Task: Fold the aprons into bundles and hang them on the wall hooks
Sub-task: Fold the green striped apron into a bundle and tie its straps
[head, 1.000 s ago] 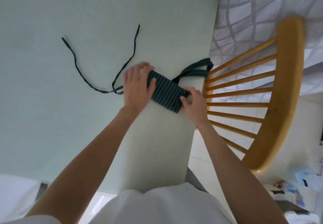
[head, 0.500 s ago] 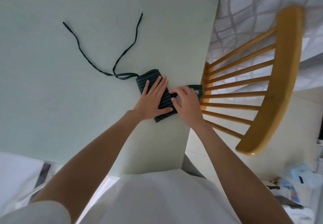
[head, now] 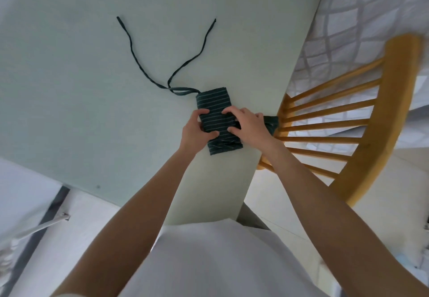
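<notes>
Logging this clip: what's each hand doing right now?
Left hand: grips the folded apron at its left edge.
Right hand: grips the same apron from the right.

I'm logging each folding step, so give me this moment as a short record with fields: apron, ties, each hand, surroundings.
apron: dark striped apron folded into a narrow bundle on the pale green table
ties: two long ties trail loose across the table
left hand: left hand holds the bundle's left edge
right hand: right hand holds its right side
surroundings: wooden chair beside the table
</notes>
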A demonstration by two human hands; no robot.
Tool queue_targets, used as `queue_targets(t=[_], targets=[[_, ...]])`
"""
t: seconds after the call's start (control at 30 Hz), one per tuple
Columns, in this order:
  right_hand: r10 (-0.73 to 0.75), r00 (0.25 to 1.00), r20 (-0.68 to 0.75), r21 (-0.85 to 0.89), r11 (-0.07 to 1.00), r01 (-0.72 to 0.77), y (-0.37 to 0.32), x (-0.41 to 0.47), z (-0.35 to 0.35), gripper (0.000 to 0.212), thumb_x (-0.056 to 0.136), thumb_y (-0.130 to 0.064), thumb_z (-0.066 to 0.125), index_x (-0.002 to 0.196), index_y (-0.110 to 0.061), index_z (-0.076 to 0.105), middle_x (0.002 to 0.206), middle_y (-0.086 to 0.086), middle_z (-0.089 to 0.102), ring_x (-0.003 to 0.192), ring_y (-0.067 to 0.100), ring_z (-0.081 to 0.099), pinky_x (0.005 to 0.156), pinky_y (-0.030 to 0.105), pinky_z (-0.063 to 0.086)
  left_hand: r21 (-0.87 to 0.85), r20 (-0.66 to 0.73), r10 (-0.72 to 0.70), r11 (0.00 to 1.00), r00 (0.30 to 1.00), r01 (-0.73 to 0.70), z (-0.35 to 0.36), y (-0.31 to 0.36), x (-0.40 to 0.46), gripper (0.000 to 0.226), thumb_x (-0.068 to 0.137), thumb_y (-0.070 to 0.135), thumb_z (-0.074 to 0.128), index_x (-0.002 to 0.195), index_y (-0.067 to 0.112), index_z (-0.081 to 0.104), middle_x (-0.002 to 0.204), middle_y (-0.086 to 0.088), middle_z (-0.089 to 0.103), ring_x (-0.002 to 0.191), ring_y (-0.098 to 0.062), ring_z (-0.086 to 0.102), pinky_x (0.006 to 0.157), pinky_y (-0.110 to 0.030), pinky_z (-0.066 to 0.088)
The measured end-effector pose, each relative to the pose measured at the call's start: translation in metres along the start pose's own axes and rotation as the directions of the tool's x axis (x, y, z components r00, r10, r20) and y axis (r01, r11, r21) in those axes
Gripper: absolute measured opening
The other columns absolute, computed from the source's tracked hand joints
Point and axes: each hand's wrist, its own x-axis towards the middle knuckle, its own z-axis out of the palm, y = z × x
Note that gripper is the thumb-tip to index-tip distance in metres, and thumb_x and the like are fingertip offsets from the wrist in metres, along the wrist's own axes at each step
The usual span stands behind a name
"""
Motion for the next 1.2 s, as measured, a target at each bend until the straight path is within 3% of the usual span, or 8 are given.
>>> queue_targets(t=[0.1, 0.2, 0.33, 0.43, 0.57, 0.73, 0.87, 1.2], targets=[[-0.005, 0.998, 0.07, 0.401, 0.916, -0.023, -0.001, -0.003, -0.004, 0.045, 0.091, -0.016, 0.058, 0.127, -0.031, 0.036, 0.121, -0.001, 0.052, 0.11, 0.017, 0.051, 0.097, 0.043, 0.043, -0.177, -0.02, 0.053, 0.983, 0.998, -0.056, -0.007, 0.004, -0.001, 0.056, 0.074, -0.004, 0.072, 0.116, 0.026, 0.05, 0.1, -0.004, 0.067, 0.093, -0.018, 0.065, 0.078, -0.033, 0.057], [-0.043, 0.999, -0.011, 0.611, 0.791, 0.04, -0.008, -0.011, -0.01, 0.047, 0.088, -0.007, 0.063, 0.124, -0.024, 0.039, 0.119, 0.001, 0.053, 0.105, 0.012, 0.052, 0.086, 0.022, 0.052, -0.108, -0.04, 0.223, 0.968, 0.974, -0.226, -0.019, 0.002, -0.006, 0.055, 0.075, -0.004, 0.071, 0.116, 0.025, 0.049, 0.1, 0.003, 0.066, 0.09, -0.012, 0.062, 0.078, -0.028, 0.053], [-0.093, 0.964, -0.25, 0.229, 0.962, 0.152, -0.018, -0.016, -0.001, 0.061, 0.081, -0.014, 0.071, 0.133, -0.023, 0.042, 0.121, 0.003, 0.057, 0.109, 0.019, 0.047, 0.096, 0.033, 0.042, 0.399, -0.053, 0.421, 0.84, 0.906, -0.367, -0.023, -0.003, -0.015, 0.066, 0.073, 0.009, 0.075, 0.129, 0.024, 0.044, 0.106, 0.007, 0.059, 0.088, -0.01, 0.052, 0.078, -0.021, 0.04], [-0.162, 0.972, -0.172, -0.124, 0.982, 0.142, -0.015, -0.023, 0.014, 0.08, 0.078, -0.027, 0.073, 0.145, -0.02, 0.029, 0.124, 0.006, 0.055, 0.114, 0.025, 0.042, 0.097, 0.037, 0.03, 0.648, -0.023, 0.472, 0.678, 0.881, -0.347, -0.024, -0.008, -0.019, 0.064, 0.075, 0.023, 0.076, 0.131, 0.023, 0.047, 0.096, 0.0, 0.062, 0.085, -0.017, 0.054, 0.07, -0.027, 0.044], [-0.225, 0.933, -0.281, -0.421, 0.902, 0.091, -0.016, -0.036, 0.027, 0.067, 0.072, -0.033, 0.078, 0.129, -0.014, 0.048, 0.106, 0.009, 0.063, 0.1, 0.027, 0.051, 0.092, 0.039, 0.036, 0.747, -0.009, 0.61, 0.531, 0.792, -0.401, -0.024, -0.018, -0.024, 0.048, 0.069, 0.028, 0.079, 0.112, 0.017, 0.062, 0.087, -0.005, 0.061, 0.079, -0.023, 0.054, 0.064, -0.034, 0.05], [-0.34, 0.841, -0.421, -0.461, 0.879, 0.125, -0.014, -0.05, 0.043, 0.043, 0.072, -0.028, 0.075, 0.109, -0.015, 0.058, 0.102, 0.01, 0.062, 0.103, 0.028, 0.049, 0.097, 0.042, 0.032, 0.698, 0.184, 0.7, 0.402, 0.69, -0.593, -0.028, -0.033, -0.028, 0.035, 0.071, 0.035, 0.064, 0.096, 0.012, 0.057, 0.125, -0.004, 0.055, 0.111, -0.021, 0.051, 0.093, -0.035, 0.037], [-0.396, 0.881, -0.259, -0.393, 0.876, 0.278, 0.006, -0.055, 0.047, 0.053, 0.073, -0.041, 0.07, 0.116, -0.015, 0.053, 0.144, 0.009, 0.041, 0.14, 0.026, 0.022, 0.113, 0.053, 0.015, 0.603, 0.315, 0.638, 0.438, 0.703, -0.667, -0.031, -0.049, -0.026, 0.042, 0.074, 0.04, 0.068, 0.104, 0.016, 0.051, 0.13, -0.001, 0.056, 0.118, -0.015, 0.053, 0.106, -0.035, 0.031], [-0.331, 0.933, -0.144, -0.162, 0.938, 0.307, 0.018, -0.031, 0.04, 0.054, 0.071, -0.04, 0.075, 0.117, -0.021, 0.055, 0.124, -0.002, 0.056, 0.124, 0.021, 0.045, 0.114, 0.042, 0.018, 0.498, 0.288, 0.514, 0.64, 0.808, -0.585, -0.024, -0.048, -0.018, 0.045, 0.07, 0.017, 0.072, 0.105, 0.023, 0.043, 0.11, 0.006, 0.064, 0.094, -0.016, 0.06, 0.091, -0.029, 0.038]])
